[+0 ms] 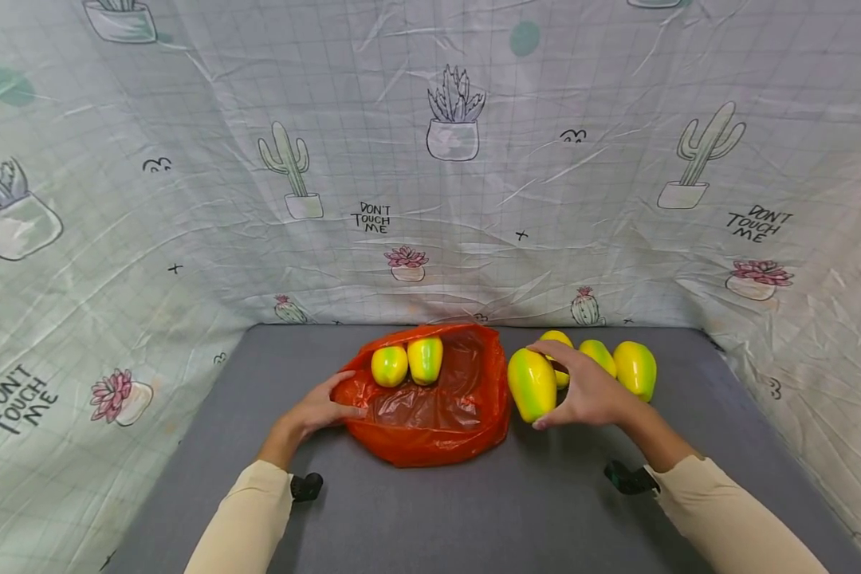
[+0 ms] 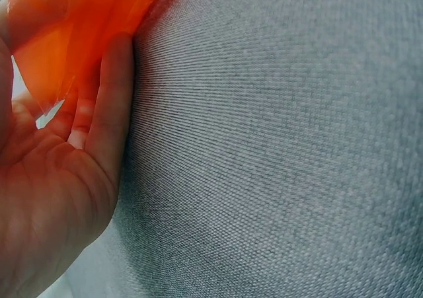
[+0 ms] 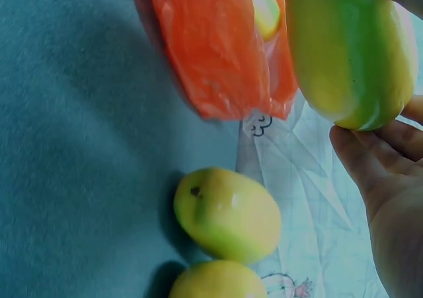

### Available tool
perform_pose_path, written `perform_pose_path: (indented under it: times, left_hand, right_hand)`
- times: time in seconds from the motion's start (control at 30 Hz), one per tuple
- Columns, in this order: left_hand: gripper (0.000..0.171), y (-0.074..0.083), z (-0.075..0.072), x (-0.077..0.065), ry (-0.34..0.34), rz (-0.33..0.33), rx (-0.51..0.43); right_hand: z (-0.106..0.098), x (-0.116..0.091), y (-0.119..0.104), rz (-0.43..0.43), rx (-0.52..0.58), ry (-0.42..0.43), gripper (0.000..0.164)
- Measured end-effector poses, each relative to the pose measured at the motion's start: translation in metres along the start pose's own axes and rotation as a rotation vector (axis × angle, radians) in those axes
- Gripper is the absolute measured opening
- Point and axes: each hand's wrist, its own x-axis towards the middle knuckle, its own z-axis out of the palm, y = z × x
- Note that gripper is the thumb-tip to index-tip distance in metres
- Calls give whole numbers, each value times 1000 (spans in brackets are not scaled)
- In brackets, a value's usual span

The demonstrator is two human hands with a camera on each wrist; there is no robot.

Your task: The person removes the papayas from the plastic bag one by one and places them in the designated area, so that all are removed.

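A red plastic bag [image 1: 430,448] lies with its mouth spread wide on the grey table, two yellow-green mangoes [image 1: 425,360] inside at its back left. My left hand [image 1: 321,408] holds the bag's left rim; in the left wrist view the thin orange-red plastic [image 2: 79,27] passes between thumb and fingers. Just beyond the bag's right side, my right hand [image 1: 594,391] grips a mango [image 1: 531,387] between thumb and fingers. The right wrist view shows this mango [image 3: 353,53] raised above the table, its green stripe facing the camera.
Behind the right hand, three more mangoes [image 1: 634,371] stand near the back right of the table [image 1: 416,518]. A pale cloth [image 1: 373,263] printed with cacti hangs along the back and sides. Dark wrist devices [image 1: 627,478] sit by both sleeves.
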Motion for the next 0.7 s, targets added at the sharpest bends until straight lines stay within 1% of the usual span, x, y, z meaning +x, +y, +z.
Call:
perform_pose_path:
  times: [0.13,0.37,0.6,0.7]
  left_hand:
    - [98,-1,0,1,5,5,-2]
    - [97,-2,0,2,5,21,1]
    - [98,-3,1,3,8,21,4]
    - [98,-4,0,3,10,10,7]
  right_hand:
    - [-6,-7,0,8,-50,1,111]
    - [-13,-18,6,42,-85,-14,111]
    - [-20,-28,14,58,-69,7,109]
    - [-23,-32,17,57,-92,12,107]
